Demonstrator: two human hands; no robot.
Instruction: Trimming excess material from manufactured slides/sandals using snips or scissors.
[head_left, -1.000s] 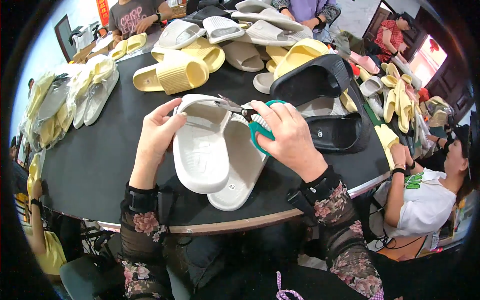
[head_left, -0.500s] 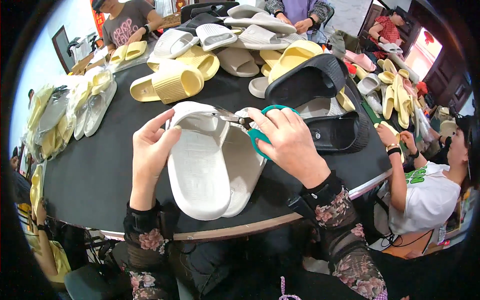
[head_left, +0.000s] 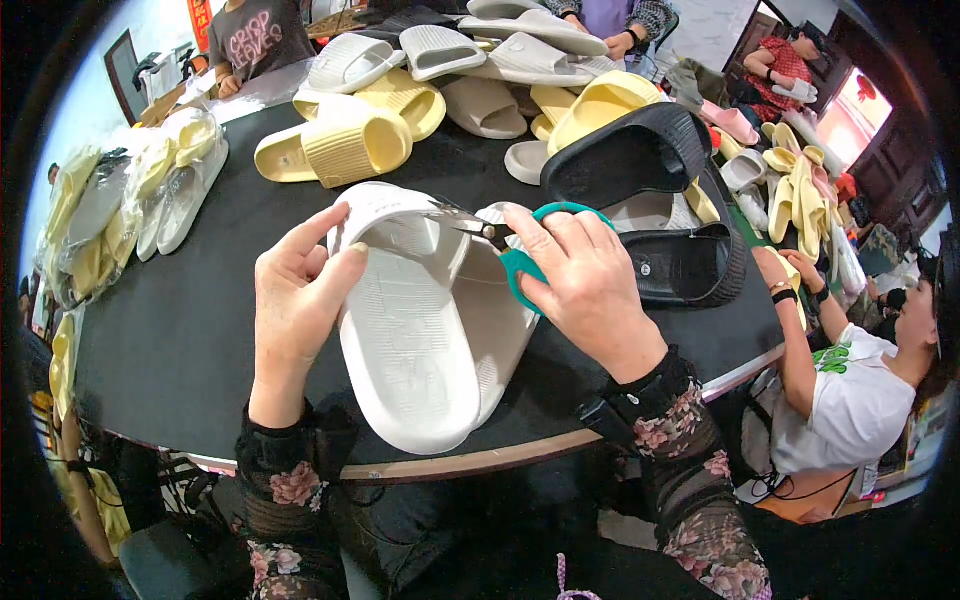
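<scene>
A white slide sandal [head_left: 410, 345] lies tilted before me, its toe strap away from me and its heel by the table's near edge. My left hand [head_left: 305, 290] pinches the left side of its strap between thumb and fingers. In my right hand [head_left: 590, 285] is a pair of scissors [head_left: 520, 270] with teal handles, thumb and fingers through the loops. Their metal blades reach left to the strap's edge; whether they are parted I cannot tell. A second white sandal [head_left: 503, 345] sits partly hidden beneath the first, to its right.
Black slides [head_left: 675, 265] lie right of my hands on the black table [head_left: 190, 350]. Yellow slides [head_left: 355, 145] and a pile of grey and white ones [head_left: 520, 60] are farther back. Bagged pairs [head_left: 180, 185] stand at left. Co-workers sit around, one in a white shirt [head_left: 865, 385] at right.
The front sandal's heel has swung slightly right and nearer to me. Both hands keep their hold, the left a little lower. A co-worker at far left no longer shows the yellow slides.
</scene>
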